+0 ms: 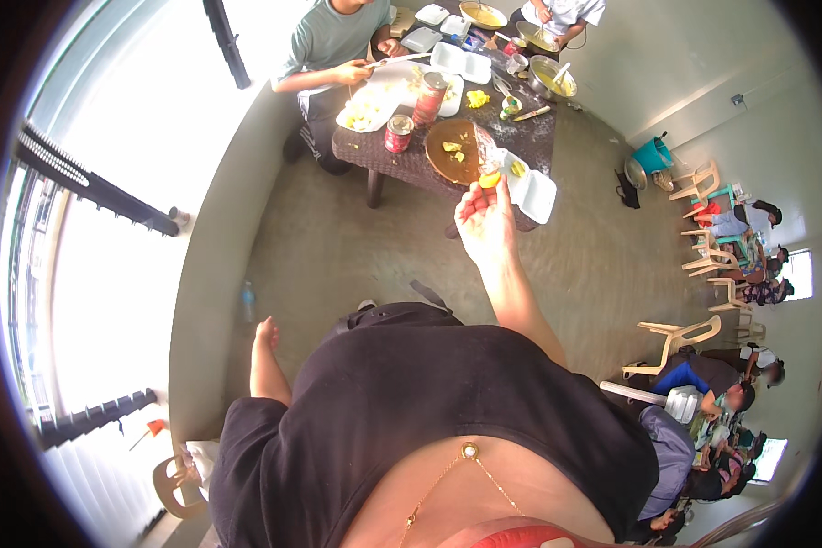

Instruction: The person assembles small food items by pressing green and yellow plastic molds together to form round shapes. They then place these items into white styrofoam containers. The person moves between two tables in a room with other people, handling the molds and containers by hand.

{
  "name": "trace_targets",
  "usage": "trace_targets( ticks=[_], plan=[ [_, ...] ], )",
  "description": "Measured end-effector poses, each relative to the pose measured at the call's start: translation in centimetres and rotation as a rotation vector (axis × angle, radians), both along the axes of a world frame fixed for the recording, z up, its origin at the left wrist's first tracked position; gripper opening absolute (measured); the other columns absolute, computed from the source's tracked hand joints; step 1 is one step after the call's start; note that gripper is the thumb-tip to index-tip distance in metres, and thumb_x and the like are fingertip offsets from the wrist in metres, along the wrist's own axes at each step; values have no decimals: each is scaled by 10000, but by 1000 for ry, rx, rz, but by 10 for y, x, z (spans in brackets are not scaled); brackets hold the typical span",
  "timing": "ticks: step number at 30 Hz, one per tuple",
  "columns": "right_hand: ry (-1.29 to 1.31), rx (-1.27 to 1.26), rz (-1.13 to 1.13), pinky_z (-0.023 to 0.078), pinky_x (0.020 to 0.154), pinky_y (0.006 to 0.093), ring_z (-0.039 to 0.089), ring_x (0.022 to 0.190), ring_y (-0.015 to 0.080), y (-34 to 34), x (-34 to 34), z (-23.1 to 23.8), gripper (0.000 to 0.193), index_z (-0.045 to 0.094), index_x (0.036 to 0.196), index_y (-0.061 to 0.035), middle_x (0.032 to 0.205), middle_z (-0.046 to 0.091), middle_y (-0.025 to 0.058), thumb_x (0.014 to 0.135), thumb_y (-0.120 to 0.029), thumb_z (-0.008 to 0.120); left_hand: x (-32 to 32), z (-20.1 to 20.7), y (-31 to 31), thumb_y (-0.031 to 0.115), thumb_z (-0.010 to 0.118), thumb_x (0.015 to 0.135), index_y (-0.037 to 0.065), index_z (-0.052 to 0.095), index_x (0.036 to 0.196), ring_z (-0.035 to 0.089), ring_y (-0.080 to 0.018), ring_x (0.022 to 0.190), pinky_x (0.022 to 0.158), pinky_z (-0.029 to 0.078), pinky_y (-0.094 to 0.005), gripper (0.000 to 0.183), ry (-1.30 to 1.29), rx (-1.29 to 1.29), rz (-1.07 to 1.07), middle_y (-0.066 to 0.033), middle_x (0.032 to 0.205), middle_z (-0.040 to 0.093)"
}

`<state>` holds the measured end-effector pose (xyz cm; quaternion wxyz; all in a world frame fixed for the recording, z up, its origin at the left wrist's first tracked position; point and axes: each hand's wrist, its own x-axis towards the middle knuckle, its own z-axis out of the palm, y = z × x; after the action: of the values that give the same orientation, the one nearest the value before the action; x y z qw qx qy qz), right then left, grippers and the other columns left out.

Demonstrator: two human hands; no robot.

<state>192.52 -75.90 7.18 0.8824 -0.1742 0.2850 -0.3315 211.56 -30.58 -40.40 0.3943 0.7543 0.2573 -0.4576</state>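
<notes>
My right hand (486,224) is raised in front of me at the near edge of the table, a yellow piece of food (490,180) pinched between thumb and fingers. Just beyond it lies a round brown board (447,169) with several yellow bits (452,147) on it. Beside the held piece, a white foam box (541,199) stands with its lid up, more yellow food in it. Down at my left side hangs my left hand (266,332), away from the table, its fingers loosely stretched with nothing seen in them.
Two red cans (398,137), a knife (532,114) and a steel bowl (552,80) stand or lie on the dark table (384,155). A person in a grey-green shirt (333,46) works at its far left. Plastic chairs (671,342) and seated people line the right.
</notes>
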Motion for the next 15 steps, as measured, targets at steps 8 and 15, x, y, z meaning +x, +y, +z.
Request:
trace_targets(
  ticks=[8, 15],
  plan=[
    [-60, -9, 14, 494, 717, 289, 580, 766, 146, -5, 23, -9, 212, 556, 1027, -93, 878, 606, 49, 895, -258, 570, 47, 91, -165, 349, 526, 870, 125, 556, 943, 458, -106, 520, 422, 364, -266, 238, -26, -284, 32, 4, 720, 549],
    [-434, -19, -169, 471, 682, 241, 548, 773, 122, 4, 0, 14, 210, 526, 1072, -104, 867, 559, 21, 872, -135, 582, -23, 331, -353, 347, 495, 908, 130, 499, 1161, 524, -143, 986, 810, 391, -292, 334, -144, -1007, -789, -16, 1037, 575]
  ],
)
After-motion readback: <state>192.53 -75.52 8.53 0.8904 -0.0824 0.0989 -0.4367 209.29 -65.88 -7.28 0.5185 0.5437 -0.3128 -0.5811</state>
